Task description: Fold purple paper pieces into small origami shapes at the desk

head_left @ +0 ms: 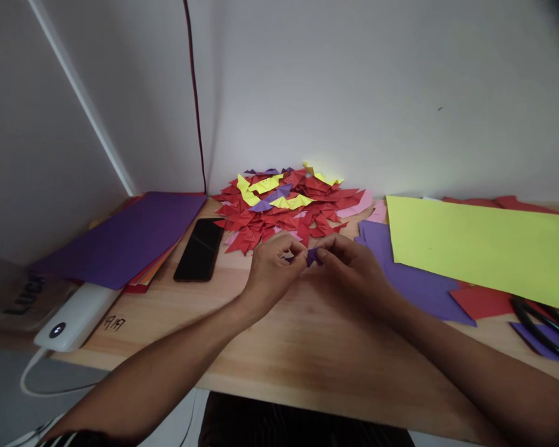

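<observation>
Between my two hands is a small folded piece of purple paper, held just above the wooden table. My left hand pinches its left end between thumb and fingertips. On the other end, the thumb and fingers of my right hand are closed in a pinch. Fingers hide much of the folded paper. Right behind my hands lies a heap of folded paper shapes, mostly red, with several yellow and purple ones on top and some pink among them.
A black phone lies left of the heap. Farther left, purple sheets cover part of a white power bank with a cable. On the right are a large yellow sheet, purple paper, red paper and black scissor-like handles.
</observation>
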Demonstrator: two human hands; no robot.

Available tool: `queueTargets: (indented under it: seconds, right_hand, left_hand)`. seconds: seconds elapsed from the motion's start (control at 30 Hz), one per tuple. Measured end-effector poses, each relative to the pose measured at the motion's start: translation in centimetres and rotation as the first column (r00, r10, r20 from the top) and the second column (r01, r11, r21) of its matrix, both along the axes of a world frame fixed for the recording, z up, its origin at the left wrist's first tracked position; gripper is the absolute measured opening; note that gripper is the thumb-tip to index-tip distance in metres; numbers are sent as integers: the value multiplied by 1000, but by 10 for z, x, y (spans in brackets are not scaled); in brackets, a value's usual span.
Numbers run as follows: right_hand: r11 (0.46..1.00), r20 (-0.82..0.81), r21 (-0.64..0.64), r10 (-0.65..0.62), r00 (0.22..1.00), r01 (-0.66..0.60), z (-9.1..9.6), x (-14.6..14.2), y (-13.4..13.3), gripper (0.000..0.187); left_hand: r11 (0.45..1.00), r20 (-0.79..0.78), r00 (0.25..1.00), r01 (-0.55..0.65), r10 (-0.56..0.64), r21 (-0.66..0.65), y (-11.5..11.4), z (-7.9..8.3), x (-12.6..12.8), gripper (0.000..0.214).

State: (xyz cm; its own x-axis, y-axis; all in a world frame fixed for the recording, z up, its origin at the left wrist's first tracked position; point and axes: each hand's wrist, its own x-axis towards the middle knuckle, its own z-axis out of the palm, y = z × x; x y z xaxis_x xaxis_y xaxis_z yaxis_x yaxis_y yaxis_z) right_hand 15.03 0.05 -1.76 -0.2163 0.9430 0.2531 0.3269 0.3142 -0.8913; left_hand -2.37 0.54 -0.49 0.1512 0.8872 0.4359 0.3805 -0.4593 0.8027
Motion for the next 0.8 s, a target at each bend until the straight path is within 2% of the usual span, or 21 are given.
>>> queueTargets:
  seconds: [0.23, 0.33, 0.43, 0.63, 0.73, 0.8]
  right_hand:
    - [996, 71, 72, -61, 996, 56, 3, 1, -2, 11]
    - [983, 83, 145, -127, 988, 114, 5, 2, -3, 11]
    - [950, 113, 279, -180, 977, 142, 7, 4, -3, 12]
    - [845, 249, 530, -237, 939, 73, 1, 11, 2, 15]
    - [822, 312, 569, -208, 927, -7, -2, 13, 4, 17]
    - [822, 343, 567, -186, 921, -45, -4, 14, 4, 18]
  left_hand:
    - [997, -42, 999, 34, -31, 75, 2, 1, -2, 14]
    - [995, -70, 997, -5, 12, 103, 2, 3, -3, 9]
    - [1000, -71, 997, -20, 20, 10, 1, 4, -3, 8]
    - [974, 8, 997, 79, -79, -212, 0, 2, -1, 23]
    - [913, 163, 977, 188, -136, -361, 2, 2, 0, 21]
    - [868, 250, 959, 233, -131, -438, 3, 2, 0, 19]
